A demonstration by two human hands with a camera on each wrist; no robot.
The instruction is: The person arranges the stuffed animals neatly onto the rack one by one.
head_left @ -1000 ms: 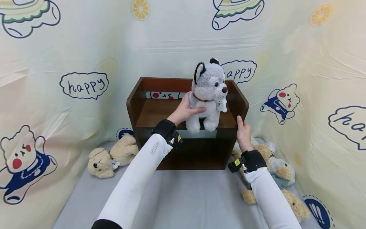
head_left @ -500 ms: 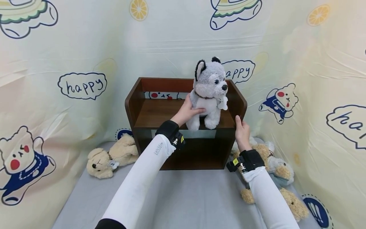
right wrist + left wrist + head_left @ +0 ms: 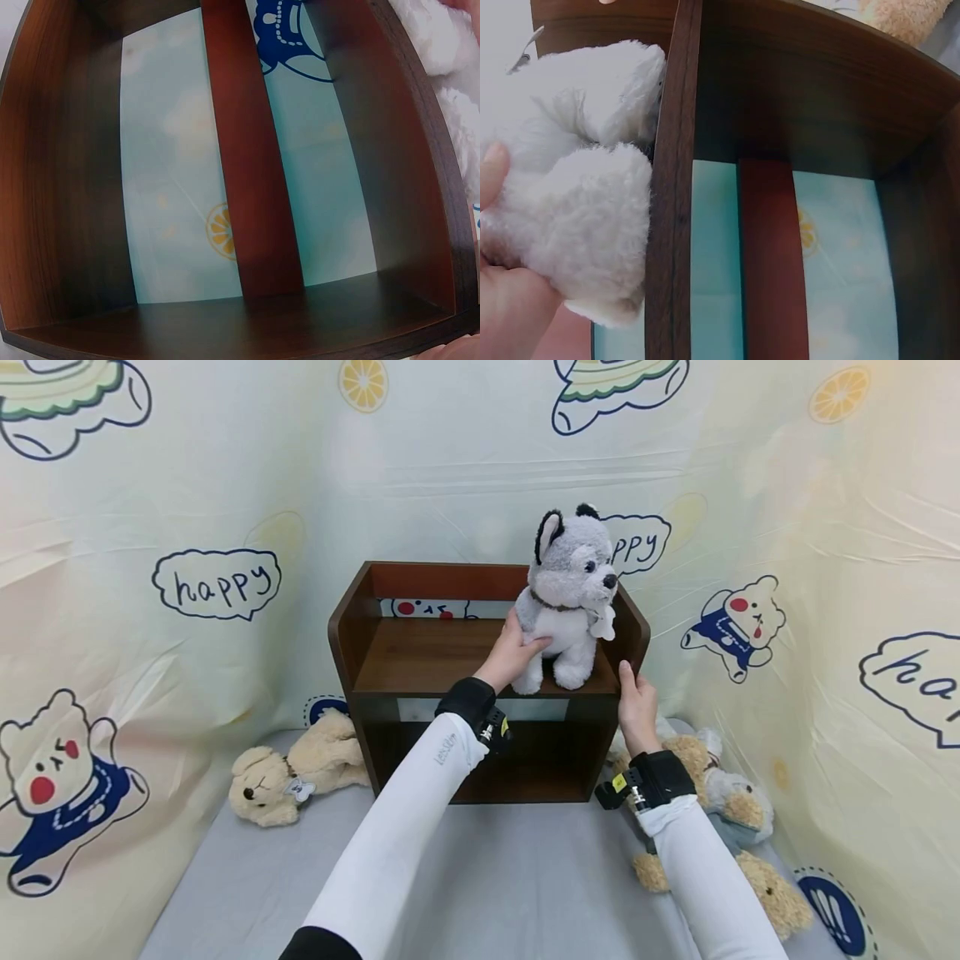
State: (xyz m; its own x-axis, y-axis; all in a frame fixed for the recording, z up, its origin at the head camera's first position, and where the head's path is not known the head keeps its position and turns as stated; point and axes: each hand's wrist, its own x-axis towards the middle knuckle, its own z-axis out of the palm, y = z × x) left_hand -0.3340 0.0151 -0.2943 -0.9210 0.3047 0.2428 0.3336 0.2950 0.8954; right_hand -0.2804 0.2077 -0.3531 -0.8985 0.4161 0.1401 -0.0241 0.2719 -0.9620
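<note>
In the head view my left hand [image 3: 516,653] grips a grey and white plush husky dog [image 3: 576,564] by the side of its body. It stands upright at the right end of the upper shelf of a dark brown wooden shelf unit [image 3: 420,652]. In the left wrist view the plush dog's white legs [image 3: 592,217] lie close to the shelf board's front edge, with thumb and palm against the fur. My right hand [image 3: 637,708] holds the front edge of the unit's right side panel; part of its fingers is hidden behind the panel.
A beige plush dog [image 3: 296,772] lies on its side left of the unit. Several plush toys [image 3: 738,814] are heaped on the right, partly behind my right forearm. Grey cloth [image 3: 495,877] covers the surface, and a printed curtain [image 3: 450,468] hangs behind.
My left hand has moved right and slightly up, carrying the plush husky dog toward the right side panel. My right hand stays on the panel's edge.
</note>
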